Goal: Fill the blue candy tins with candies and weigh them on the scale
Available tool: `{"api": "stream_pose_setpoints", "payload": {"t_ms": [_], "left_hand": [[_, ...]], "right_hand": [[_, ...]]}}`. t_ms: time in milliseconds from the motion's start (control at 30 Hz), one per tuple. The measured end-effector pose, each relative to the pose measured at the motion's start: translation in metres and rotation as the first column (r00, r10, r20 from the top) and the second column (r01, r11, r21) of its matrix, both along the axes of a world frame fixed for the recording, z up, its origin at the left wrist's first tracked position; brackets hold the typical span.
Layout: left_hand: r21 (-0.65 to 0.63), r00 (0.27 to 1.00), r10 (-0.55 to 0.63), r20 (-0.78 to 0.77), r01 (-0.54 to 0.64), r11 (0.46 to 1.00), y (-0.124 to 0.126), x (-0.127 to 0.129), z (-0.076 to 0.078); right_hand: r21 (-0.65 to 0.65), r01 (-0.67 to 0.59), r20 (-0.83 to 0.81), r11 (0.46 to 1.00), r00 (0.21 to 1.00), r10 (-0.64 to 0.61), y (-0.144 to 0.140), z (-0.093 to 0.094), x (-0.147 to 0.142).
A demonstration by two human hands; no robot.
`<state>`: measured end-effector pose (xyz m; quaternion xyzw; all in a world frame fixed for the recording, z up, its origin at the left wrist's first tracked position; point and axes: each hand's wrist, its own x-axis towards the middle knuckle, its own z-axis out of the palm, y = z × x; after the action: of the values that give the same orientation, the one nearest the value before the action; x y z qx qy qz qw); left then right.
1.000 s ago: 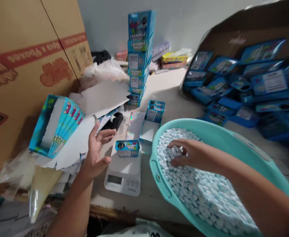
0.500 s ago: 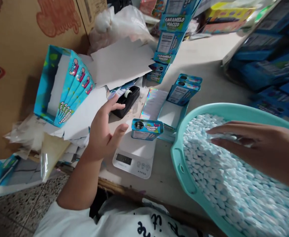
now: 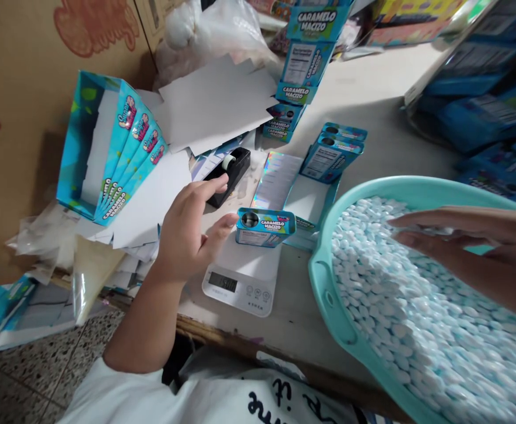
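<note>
Over the basin (image 3: 328, 294), blurred right hand (image 3: 456, 241) hides any candies held

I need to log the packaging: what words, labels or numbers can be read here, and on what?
"CARAMELO MACIZO": small blue box lying on the white scale.
"CARAMELO MACIZO": top box of the stack at the back.
"MACIZO": a lower stacked box.
"CARAMELO": flat cartons fanned in the open tray at left.
Scale display: digits lit, too blurred to read.
Panel on the paired boxes: too small.
Shirt lettering: cut off, unreadable.
</note>
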<state>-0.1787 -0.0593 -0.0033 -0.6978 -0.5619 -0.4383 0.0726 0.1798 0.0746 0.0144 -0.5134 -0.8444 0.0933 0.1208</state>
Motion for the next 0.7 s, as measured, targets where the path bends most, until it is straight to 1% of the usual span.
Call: {"api": "stream_pose_setpoints", "payload": {"t_ms": [67,100,167,300,400,533,633,700], "left_hand": [[0.000,1.000,0.004,0.000,-0.004,1.000,0.001,0.000,0.000],[0.000,1.000,0.008,0.001,-0.008,1.000,0.001,0.000,0.000],[0.000,1.000,0.014,0.005,-0.014,1.000,0.002,0.000,0.000],[-0.004,1.000,0.019,-0.003,-0.019,1.000,0.002,0.000,-0.001],[0.001,1.000,0.017,-0.010,-0.017,1.000,0.002,0.001,-0.002],[0.003,1.000,0.015,-0.008,-0.015,1.000,0.001,0.001,-0.002],[0.005,1.000,0.020,-0.003,-0.020,1.000,0.001,0.001,-0.003],[0.021,1.000,0.019,0.010,-0.019,1.000,0.002,0.000,-0.005]], "right_hand": [[-0.008,-0.051,-0.029,0.999,0.998,0.051,0.003,-0.001,0.001],[-0.014,-0.055,-0.035,0.998,0.998,0.055,0.003,0.000,0.000],[-0.057,-0.020,-0.036,0.998,0.999,0.017,0.001,0.006,-0.006],[-0.234,0.098,-0.031,0.967,0.994,-0.108,-0.007,0.025,-0.028],[-0.279,0.148,0.020,0.949,0.989,-0.148,-0.009,0.037,-0.038],[-0.266,0.146,0.014,0.953,0.989,-0.148,-0.009,0.039,-0.035],[-0.201,0.127,-0.059,0.971,0.988,-0.141,-0.012,0.037,-0.034],[-0.137,0.072,-0.131,0.988,0.987,-0.090,-0.017,0.038,-0.039]]}}
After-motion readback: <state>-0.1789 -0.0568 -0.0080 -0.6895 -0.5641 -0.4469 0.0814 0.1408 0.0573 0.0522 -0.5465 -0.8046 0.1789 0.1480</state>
